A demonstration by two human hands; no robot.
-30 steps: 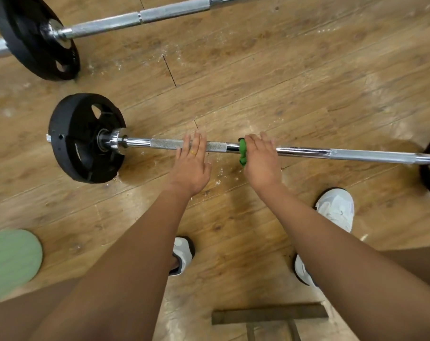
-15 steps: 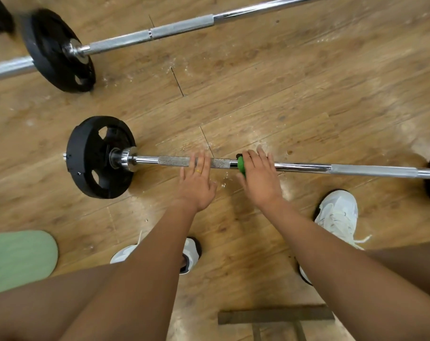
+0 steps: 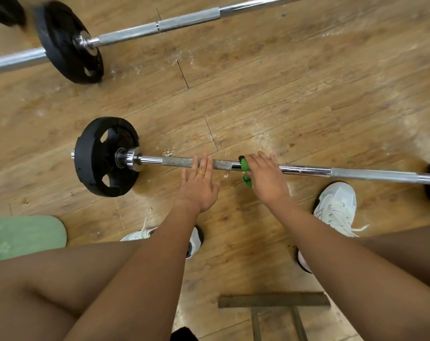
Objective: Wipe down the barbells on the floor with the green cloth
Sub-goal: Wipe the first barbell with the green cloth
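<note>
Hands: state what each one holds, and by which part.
The right hand grips the green cloth, bunched round the smooth shaft of the near barbell. The left hand holds nothing; its straight fingers rest on the rough grip section.

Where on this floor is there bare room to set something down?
Bare floor lies between the far barbell and the near barbell. Another patch sits left of the near black plate. Crowded: around the left hand, right hand, green cloth and shoes.

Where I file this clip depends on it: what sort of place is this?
Likely a gym: a barbell with a black weight plate lies on the wooden floor, a second barbell beyond it.
</note>
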